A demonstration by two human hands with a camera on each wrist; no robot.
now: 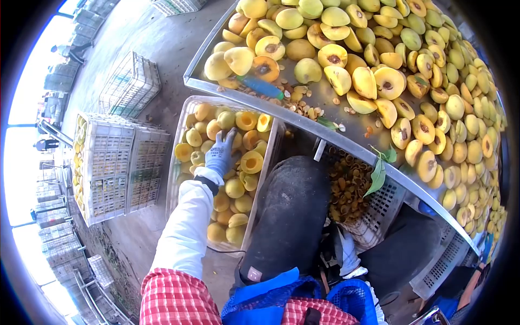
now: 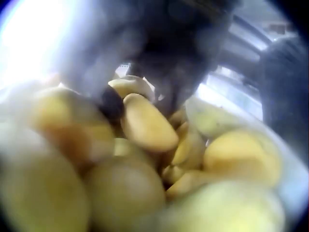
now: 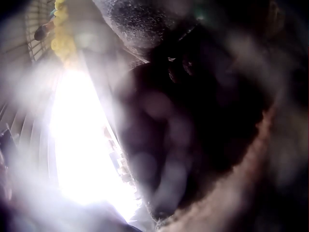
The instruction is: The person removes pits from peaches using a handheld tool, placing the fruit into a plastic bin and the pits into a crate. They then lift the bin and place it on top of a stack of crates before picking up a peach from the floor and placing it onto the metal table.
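My left hand (image 1: 218, 155), in a grey-blue glove, reaches over a crate (image 1: 177, 162) filled with yellow peaches (image 1: 234, 188), some whole and some halved. Its fingers stretch forward across the fruit near the crate's middle. In the left wrist view the dark, blurred glove hangs over a peach piece (image 2: 147, 124), with more fruit close below. Low between the knees is my right hand (image 1: 346, 253), gloved, with a white cuff. Its fingers are partly hidden in shadow, and I cannot tell whether they hold anything. The right wrist view is mostly dark and glare.
A metal-edged table (image 1: 303, 116) heaped with halved peaches stands ahead and to the right. A blue-handled tool (image 1: 261, 86) and loose pits lie at its near corner. Under it sits a basket (image 1: 382, 208) of brown pieces. Stacked crates (image 1: 108, 168) stand on the left.
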